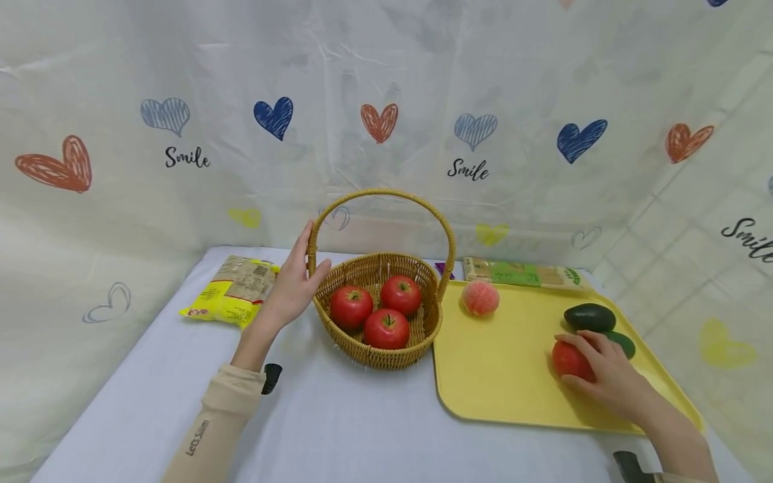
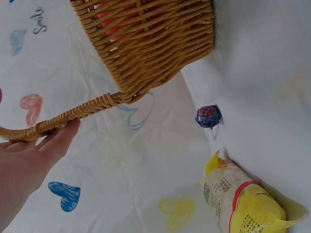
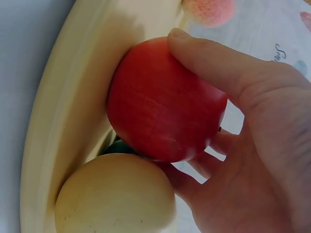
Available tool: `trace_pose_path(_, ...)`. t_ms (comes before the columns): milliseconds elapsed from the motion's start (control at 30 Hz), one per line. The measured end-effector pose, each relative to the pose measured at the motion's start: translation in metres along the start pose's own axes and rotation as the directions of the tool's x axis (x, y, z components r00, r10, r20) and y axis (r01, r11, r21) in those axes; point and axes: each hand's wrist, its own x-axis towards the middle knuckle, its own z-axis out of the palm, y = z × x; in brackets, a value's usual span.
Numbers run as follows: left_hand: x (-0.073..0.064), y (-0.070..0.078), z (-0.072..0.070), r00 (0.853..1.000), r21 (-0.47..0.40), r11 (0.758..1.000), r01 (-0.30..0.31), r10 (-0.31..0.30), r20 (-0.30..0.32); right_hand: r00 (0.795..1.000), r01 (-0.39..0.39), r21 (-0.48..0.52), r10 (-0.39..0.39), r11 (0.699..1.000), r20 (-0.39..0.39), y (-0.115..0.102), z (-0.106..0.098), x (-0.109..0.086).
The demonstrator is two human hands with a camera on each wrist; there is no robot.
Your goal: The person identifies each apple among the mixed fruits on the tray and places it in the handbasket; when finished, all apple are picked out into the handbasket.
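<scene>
In the head view my right hand (image 1: 610,376) grips a red apple (image 1: 570,360) over the right part of the yellow tray (image 1: 501,382). The right wrist view has the thumb across the apple (image 3: 165,102) and fingers at its far side; a pale yellow round fruit (image 3: 116,194) lies right beside it. Two dark green avocado-like fruits (image 1: 588,316) are just beyond this hand. My left hand (image 1: 294,285) touches the left side of the wicker basket's handle (image 1: 380,192), fingers fairly straight and thumb apart. Three red apples (image 1: 386,329) sit inside the basket (image 1: 386,359).
A pink peach (image 1: 480,298) lies at the tray's back left corner. Behind the tray is a long green-and-tan package (image 1: 522,274). A yellow snack bag (image 1: 235,292) rests left of the basket, and a purple-wrapped lollipop (image 2: 208,116) shows near it. A printed curtain (image 1: 386,80) hangs behind the table.
</scene>
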Motion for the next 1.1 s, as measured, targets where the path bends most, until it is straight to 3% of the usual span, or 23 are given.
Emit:
trace_pose_path(533,0.0,0.002,-0.001,1.0,0.008,1.0,0.004,-0.004,0.008,0.997,0.072,0.025,-0.072,0.997,-0.012,-0.014,-0.004,-0.004)
trace_pose_path(833,0.0,0.002,-0.002,1.0,-0.001,1.0,0.004,-0.004,0.009,0.996,0.073,0.063,-0.076,0.995,0.04,-0.041,-0.008,-0.001)
trace_pose_path(1100,0.0,0.003,-0.002,1.0,-0.007,1.0,0.006,-0.006,0.014,0.989,0.145,0.067,-0.145,0.987,0.002,-0.067,-0.019,0.006)
